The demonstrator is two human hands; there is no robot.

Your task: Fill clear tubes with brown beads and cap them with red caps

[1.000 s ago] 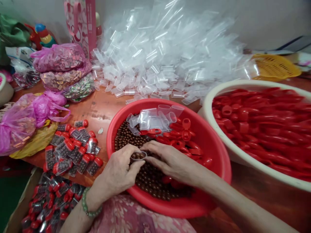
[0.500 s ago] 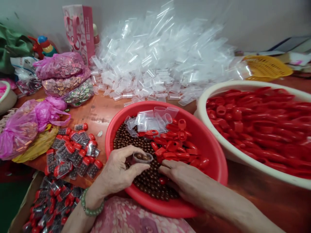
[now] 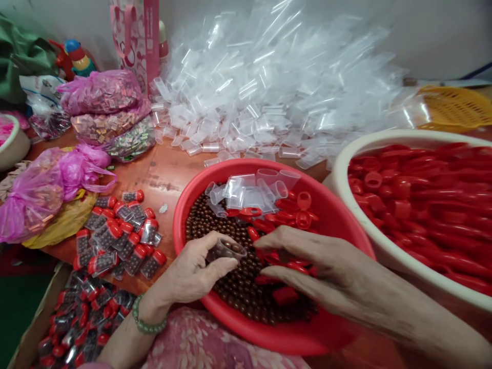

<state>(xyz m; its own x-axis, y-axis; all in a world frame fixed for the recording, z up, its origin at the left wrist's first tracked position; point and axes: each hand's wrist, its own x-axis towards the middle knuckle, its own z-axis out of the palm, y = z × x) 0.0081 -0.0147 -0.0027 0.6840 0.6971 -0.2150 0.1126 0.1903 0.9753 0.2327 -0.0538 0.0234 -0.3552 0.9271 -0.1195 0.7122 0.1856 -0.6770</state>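
My left hand (image 3: 196,271) pinches a short clear plastic tube (image 3: 226,249) between thumb and fingers. Brown beads show inside its open end, which faces right. Over the middle of a red basin (image 3: 179,218), my right hand (image 3: 326,266) has thumb and fingers spread. Red plastic caps (image 3: 285,295) lie under and between those fingers, but none is clearly gripped. Loose brown beads (image 3: 209,218) cover the basin's left and front part. A cluster of clear tubes (image 3: 246,192) rests at its back, beside more red caps.
Behind the basin rises a big heap of clear tubes (image 3: 261,97). A white tub (image 3: 340,169) of red pieces stands on the right. Left are bead-filled capped tubes (image 3: 126,236), a box (image 3: 42,318) holding more, and pink bags (image 3: 105,95). A yellow basket (image 3: 453,110) sits at the back right.
My right hand has lifted from the beads and caps and spread its fingers. The left still holds the tube, now tipped slightly more to the right. The whole view has shifted somewhat.
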